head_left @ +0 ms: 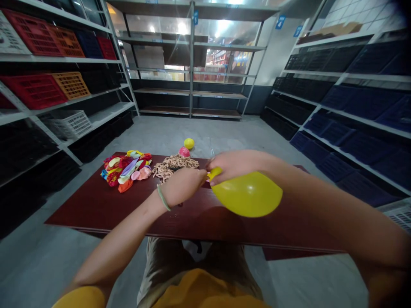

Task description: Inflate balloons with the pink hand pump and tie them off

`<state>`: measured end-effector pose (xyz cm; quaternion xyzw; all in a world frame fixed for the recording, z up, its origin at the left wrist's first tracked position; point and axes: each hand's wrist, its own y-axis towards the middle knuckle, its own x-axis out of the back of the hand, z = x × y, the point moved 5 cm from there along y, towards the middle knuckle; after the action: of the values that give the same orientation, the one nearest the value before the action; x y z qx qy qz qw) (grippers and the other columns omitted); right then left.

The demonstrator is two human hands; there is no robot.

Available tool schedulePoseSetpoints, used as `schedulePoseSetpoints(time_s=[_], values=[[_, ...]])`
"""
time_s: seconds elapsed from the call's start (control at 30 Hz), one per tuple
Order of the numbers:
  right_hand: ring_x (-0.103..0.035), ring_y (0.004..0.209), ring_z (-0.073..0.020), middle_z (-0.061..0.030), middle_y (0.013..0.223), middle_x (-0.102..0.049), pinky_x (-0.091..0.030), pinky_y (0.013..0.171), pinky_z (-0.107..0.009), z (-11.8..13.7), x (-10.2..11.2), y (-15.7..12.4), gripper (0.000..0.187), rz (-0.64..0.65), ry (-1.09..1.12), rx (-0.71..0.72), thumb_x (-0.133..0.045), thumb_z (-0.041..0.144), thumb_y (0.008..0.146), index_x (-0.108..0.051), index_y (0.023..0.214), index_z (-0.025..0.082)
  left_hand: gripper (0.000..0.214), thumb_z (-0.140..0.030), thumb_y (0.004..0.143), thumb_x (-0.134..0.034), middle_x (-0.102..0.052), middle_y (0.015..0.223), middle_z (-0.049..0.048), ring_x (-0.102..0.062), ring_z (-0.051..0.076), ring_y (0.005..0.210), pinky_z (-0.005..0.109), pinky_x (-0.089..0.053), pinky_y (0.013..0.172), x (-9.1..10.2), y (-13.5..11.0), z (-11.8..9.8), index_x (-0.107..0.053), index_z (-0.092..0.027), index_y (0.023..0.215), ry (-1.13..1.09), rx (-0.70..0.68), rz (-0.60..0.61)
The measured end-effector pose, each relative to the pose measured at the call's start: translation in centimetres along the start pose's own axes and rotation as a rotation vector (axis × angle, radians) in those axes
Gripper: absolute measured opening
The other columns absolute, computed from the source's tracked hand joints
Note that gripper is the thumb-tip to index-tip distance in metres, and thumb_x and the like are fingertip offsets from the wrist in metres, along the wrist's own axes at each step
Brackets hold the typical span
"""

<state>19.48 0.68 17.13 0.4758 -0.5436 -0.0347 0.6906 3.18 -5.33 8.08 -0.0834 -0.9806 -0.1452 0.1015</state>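
My right hand (236, 166) pinches the neck of an inflated yellow balloon (247, 193), which hangs over the dark red tabletop (96, 207). My left hand (183, 186), with a pale green bangle (163, 197) on its wrist, has its bunched fingertips at that neck, and what they hold is hidden. Behind it lies a heap of tan rubber bands (173, 166). A pile of deflated multicoloured balloons (126, 170) lies further left. A small inflated pink balloon (184, 152) sits at the far table edge.
A small inflated yellow balloon (189, 143) lies on the grey floor (218, 130) beyond the table. Metal shelves with red, orange, white and dark plastic crates (35, 89) line the left side. Shelves with dark blue crates (362, 102) line the right, and mostly bare shelving (191, 92) stands ahead.
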Motion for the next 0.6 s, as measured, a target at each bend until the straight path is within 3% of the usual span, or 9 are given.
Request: schedulePoseSetpoints(time_s=[0.03, 0.13, 0.17, 0.2, 0.27, 0.4, 0.5, 0.6], values=[[-0.053, 0.046, 0.0004, 0.0101, 0.059, -0.068, -0.043, 0.053, -0.013, 0.5, -1.1, -0.2, 0.060, 0.178, 0.089, 0.057, -0.054, 0.069, 0.082, -0.071, 0.065, 0.014, 0.024, 0.001, 0.074, -0.069, -0.041, 0.050, -0.0023, -0.048, 0.017, 0.052, 0.028, -0.044, 0.068, -0.1, -0.4, -0.3, -0.063, -0.018, 0.061, 0.137, -0.038, 0.045], [-0.061, 0.058, -0.0087, 0.0022, 0.071, -0.074, -0.045, 0.056, -0.020, 3.3, -4.3, -2.7, 0.041, 0.966, 0.446, 0.193, -0.069, 0.059, 0.079, -0.077, 0.077, 0.019, 0.012, -0.013, 0.086, -0.060, -0.051, 0.055, 0.0002, -0.052, 0.017, 0.050, 0.028, -0.044, 0.062, -0.6, -1.6, -0.9, -0.066, -0.017, 0.076, 0.723, -0.205, 0.230], [-0.064, 0.065, -0.0128, -0.0008, 0.078, -0.076, -0.046, 0.059, -0.023, 4.1, -4.7, -3.7, 0.034, 1.168, 0.546, 0.183, -0.072, 0.054, 0.080, -0.078, 0.082, 0.020, 0.015, -0.015, 0.089, -0.055, -0.056, 0.058, 0.0017, -0.052, 0.016, 0.050, 0.028, -0.043, 0.059, -0.8, -1.9, -0.8, -0.067, -0.016, 0.081, 0.895, -0.247, 0.290], [-0.065, 0.072, -0.0163, -0.0030, 0.084, -0.076, -0.046, 0.062, -0.025, 4.7, -5.0, -4.3, 0.029, 1.287, 0.615, 0.151, -0.073, 0.049, 0.080, -0.078, 0.087, 0.021, 0.018, -0.015, 0.091, -0.051, -0.059, 0.061, 0.0029, -0.053, 0.016, 0.050, 0.027, -0.042, 0.056, -0.8, -2.2, -0.7, -0.067, -0.016, 0.083, 1.020, -0.278, 0.342], [-0.065, 0.077, -0.0191, -0.0043, 0.090, -0.075, -0.044, 0.065, -0.028, 5.3, -5.4, -4.8, 0.024, 1.328, 0.671, 0.078, -0.073, 0.042, 0.081, -0.078, 0.090, 0.021, 0.020, -0.014, 0.092, -0.048, -0.061, 0.063, 0.0039, -0.053, 0.015, 0.049, 0.027, -0.039, 0.054, -0.7, -2.7, -0.4, -0.067, -0.016, 0.085, 1.134, -0.310, 0.427], [-0.061, 0.072, -0.0160, -0.0030, 0.084, -0.072, -0.041, 0.061, -0.027, 5.8, -6.2, -5.6, 0.024, 1.371, 0.745, 0.022, -0.063, 0.039, 0.087, -0.076, 0.091, 0.019, 0.014, -0.014, 0.087, -0.055, -0.061, 0.061, 0.0037, -0.053, 0.014, 0.050, 0.027, -0.038, 0.054, 0.4, -2.9, 0.5, -0.064, -0.016, 0.078, 1.126, -0.284, 0.493], [-0.057, 0.067, -0.0135, -0.0027, 0.078, -0.067, -0.040, 0.057, -0.025, 5.9, -6.7, -6.2, 0.032, 1.358, 0.769, 0.008, -0.057, 0.043, 0.090, -0.074, 0.087, 0.016, 0.012, -0.008, 0.082, -0.057, -0.063, 0.061, 0.0022, -0.056, 0.014, 0.053, 0.025, -0.037, 0.054, 1.1, -2.8, 0.9, -0.060, -0.016, 0.073, 0.986, -0.190, 0.588], [-0.055, 0.063, -0.0122, -0.0026, 0.074, -0.066, -0.039, 0.055, -0.024, 6.1, -7.2, -6.9, 0.036, 1.350, 0.779, -0.010, -0.055, 0.045, 0.091, -0.075, 0.088, 0.016, 0.017, -0.012, 0.087, -0.051, -0.062, 0.057, -0.0006, -0.057, 0.012, 0.050, 0.023, -0.037, 0.051, 1.5, -2.8, 0.6, -0.057, -0.018, 0.072, 0.725, -0.006, 0.695]])
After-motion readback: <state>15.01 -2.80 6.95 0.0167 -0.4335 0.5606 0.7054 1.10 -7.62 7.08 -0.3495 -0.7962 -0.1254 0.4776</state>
